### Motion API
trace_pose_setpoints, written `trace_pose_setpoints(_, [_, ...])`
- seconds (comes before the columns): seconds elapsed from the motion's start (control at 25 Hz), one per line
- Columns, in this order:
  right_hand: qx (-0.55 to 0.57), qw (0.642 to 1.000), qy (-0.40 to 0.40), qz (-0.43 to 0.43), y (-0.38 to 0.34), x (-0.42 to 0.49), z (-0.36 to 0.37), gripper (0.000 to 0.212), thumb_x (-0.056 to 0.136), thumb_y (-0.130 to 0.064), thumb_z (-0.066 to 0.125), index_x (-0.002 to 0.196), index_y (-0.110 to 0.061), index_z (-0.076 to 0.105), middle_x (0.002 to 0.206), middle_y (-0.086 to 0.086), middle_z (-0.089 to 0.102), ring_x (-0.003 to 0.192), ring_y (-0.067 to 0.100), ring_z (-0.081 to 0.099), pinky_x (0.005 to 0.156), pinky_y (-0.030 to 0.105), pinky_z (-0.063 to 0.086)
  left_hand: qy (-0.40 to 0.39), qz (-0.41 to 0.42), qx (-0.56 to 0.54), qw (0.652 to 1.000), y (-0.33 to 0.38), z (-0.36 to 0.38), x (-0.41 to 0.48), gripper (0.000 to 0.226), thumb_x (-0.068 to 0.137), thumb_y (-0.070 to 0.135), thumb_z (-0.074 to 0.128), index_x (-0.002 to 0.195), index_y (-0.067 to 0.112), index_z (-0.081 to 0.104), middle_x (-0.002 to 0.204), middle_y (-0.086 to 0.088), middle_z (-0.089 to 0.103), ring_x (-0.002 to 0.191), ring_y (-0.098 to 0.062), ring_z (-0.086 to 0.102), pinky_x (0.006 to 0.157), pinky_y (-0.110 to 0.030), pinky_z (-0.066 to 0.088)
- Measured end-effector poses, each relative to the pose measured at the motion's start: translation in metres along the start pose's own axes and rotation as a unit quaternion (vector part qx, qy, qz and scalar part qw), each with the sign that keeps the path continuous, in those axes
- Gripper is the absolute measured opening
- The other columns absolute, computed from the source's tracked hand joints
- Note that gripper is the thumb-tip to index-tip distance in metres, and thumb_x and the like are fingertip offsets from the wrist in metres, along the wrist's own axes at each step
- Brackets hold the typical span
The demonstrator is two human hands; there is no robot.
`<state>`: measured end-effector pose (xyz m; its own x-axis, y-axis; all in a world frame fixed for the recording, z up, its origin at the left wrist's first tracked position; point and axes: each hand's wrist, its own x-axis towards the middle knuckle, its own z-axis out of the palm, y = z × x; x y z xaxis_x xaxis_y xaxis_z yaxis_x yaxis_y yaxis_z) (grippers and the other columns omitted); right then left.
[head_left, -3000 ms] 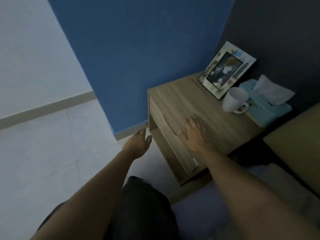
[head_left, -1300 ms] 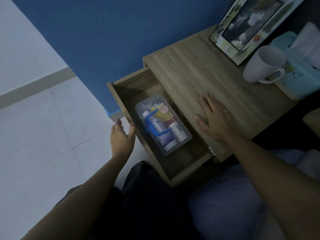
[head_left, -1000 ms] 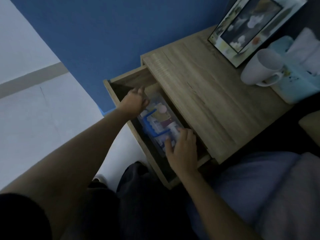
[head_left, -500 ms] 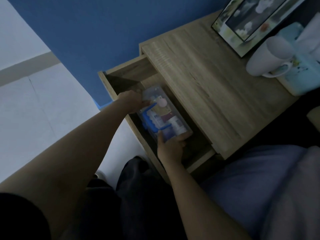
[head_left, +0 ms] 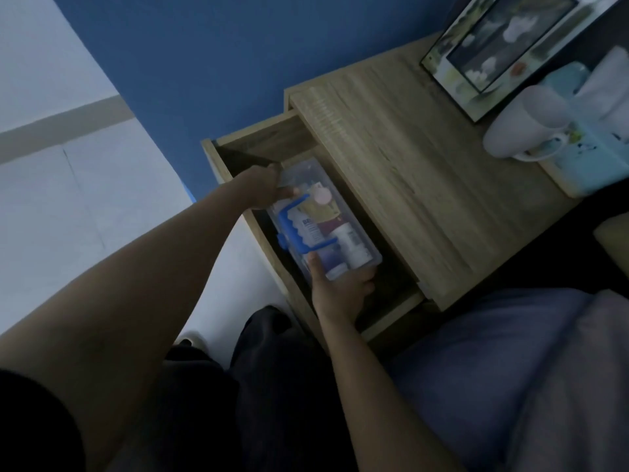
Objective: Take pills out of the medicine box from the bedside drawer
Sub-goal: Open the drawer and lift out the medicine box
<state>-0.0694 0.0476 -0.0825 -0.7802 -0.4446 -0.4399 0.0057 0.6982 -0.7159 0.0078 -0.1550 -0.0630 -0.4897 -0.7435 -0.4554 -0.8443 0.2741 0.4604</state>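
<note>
Box-retrieval step: left hand (head_left: pixel 262 190) clamps the far end and right hand (head_left: pixel 340 287) the near end of the clear plastic medicine box with blue handle (head_left: pixel 323 223), which sits inside the open wooden bedside drawer (head_left: pixel 391 321). Next likely a level lift out, lid seemingly still closed. Bottles and packets show through the lid.

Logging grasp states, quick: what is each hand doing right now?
Left hand: closed on the medicine box, far end.
Right hand: closed on its near end.
</note>
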Motion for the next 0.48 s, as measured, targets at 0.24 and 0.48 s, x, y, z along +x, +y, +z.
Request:
trace_pose_setpoints(0.24, [0.013, 0.999, -0.006, -0.043, -0.029, -0.037, -0.018, 0.106, 0.068, -0.056, 0.073, 0.146, -0.019, 0.012, 0.141, 0.013, 0.036, 0.115, 0.024, 0.050, 0.080, 0.029, 0.047, 0.025, -0.001, 0.039, 0.999, 0.007, -0.041, -0.037, 0.062, 0.090, 0.050, 0.047, 0.128, 0.001, 0.047, 0.126, -0.023, 0.057, 0.113, -0.036, 0.054, 0.097, -0.042, 0.043])
trace_pose_setpoints(0.48, [0.029, 0.990, 0.003, -0.138, -0.072, -0.049, -0.068, 0.093, 0.071, -0.063, 0.066, 0.141, -0.021, 0.022, 0.133, 0.009, 0.046, 0.108, 0.020, 0.055, 0.085, 0.038, 0.054, 0.134, -0.012, 0.006, 0.991, 0.053, -0.098, -0.078, 0.062, 0.087, 0.051, 0.052, 0.123, 0.000, 0.049, 0.125, -0.021, 0.056, 0.115, -0.035, 0.052, 0.087, -0.033, 0.037])
